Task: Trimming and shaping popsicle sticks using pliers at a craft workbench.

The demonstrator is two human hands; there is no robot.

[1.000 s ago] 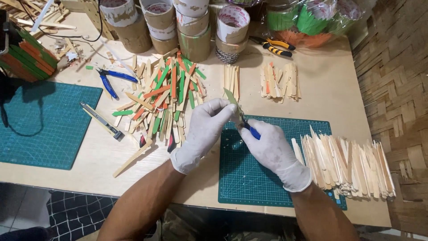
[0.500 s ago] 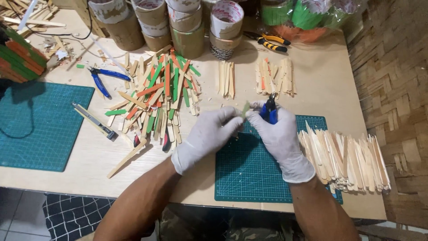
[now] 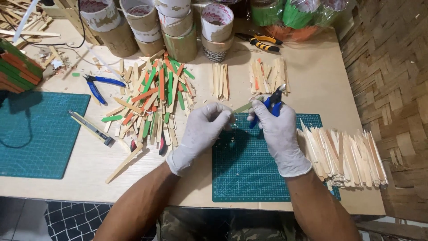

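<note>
Woven-wall workshop, bench. Left hand pinches stick; right hand grips cutters at 12 o'clock. Trimming stick end; next needs a steady squeeze.

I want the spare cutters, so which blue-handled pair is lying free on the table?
The blue-handled pair left of the coloured stick pile; the other is in the right hand.

I see thin white rubbery gloves, matt and slightly creased, on both my left hand and right hand. The cutter in the right has glossy blue plastic grips. The stick between the hands looks like plain wood. The mat at lower centre is matt green, rubbery. Sticks at right are bare pale wood; the pile at upper left is partly painted. The table is smooth, matt tan; the wall is rough woven.
</note>
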